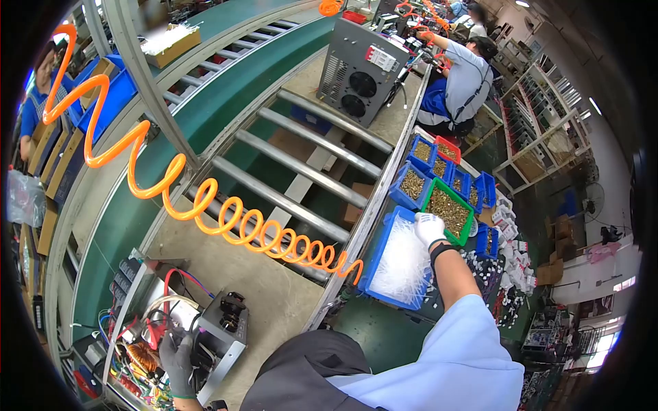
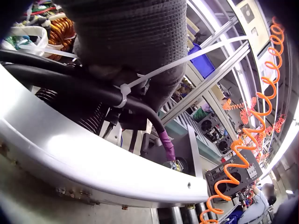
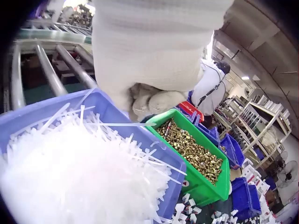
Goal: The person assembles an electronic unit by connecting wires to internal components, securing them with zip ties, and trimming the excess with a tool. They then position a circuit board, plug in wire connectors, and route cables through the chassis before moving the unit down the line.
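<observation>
At the lower left, my left hand in a grey glove reaches into an opened metal unit and grips black cables. A white cable tie loops round the cables, its long tail slanting up to the right. My right hand in a white glove hovers at the inner edge of a blue bin of white cable ties, beside the green bin. Its fingers are curled; a loose tie runs just under them, and whether they touch it is unclear.
An orange coiled hose hangs across the rollers. A dark fan-fitted box stands farther along the line. Small blue bins of brass-coloured hardware sit beyond the green one. Another person works at the far side.
</observation>
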The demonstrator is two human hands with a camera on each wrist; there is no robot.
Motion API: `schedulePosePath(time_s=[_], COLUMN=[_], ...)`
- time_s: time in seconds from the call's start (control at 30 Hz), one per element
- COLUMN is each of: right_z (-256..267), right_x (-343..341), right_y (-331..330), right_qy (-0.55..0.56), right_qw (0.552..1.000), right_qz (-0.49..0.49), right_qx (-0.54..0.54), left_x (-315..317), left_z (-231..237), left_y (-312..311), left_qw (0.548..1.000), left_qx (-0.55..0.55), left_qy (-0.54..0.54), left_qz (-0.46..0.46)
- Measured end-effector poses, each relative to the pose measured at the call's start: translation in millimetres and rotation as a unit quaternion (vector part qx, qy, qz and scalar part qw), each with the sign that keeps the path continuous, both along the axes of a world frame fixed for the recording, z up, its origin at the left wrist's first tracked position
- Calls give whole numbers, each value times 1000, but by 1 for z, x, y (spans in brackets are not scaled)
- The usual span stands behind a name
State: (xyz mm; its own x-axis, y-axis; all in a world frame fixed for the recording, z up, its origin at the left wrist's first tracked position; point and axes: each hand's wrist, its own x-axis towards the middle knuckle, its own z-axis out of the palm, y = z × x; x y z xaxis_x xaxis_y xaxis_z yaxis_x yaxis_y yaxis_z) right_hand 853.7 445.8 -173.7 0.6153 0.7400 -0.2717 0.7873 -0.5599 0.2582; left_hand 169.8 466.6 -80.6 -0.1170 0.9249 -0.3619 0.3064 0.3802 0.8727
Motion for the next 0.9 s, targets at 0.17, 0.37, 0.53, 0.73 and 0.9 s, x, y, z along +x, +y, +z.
schedulePosePath(time_s=[0.17, 0.37, 0.53, 0.73, 0.9], right_z=[-27, -43, 4, 81, 206], right_x=[-13, -9, 2, -3, -242], right_y=[14, 19, 23, 27, 29], right_qy=[12, -42, -52, 199, 748], right_qw=[999, 999, 994, 951, 620], right_qz=[33, -4, 26, 174, 50], right_qx=[10, -21, -91, 158, 230], left_x=[1, 12, 18, 14, 16], left_z=[3, 18, 17, 27, 34], left_y=[1, 1, 2, 7, 5], left_qw=[1000, 1000, 1000, 997, 997], left_qx=[8, -19, -15, -58, -58], left_qy=[-23, 8, -19, 51, -37], left_qz=[17, 6, 11, -20, 31])
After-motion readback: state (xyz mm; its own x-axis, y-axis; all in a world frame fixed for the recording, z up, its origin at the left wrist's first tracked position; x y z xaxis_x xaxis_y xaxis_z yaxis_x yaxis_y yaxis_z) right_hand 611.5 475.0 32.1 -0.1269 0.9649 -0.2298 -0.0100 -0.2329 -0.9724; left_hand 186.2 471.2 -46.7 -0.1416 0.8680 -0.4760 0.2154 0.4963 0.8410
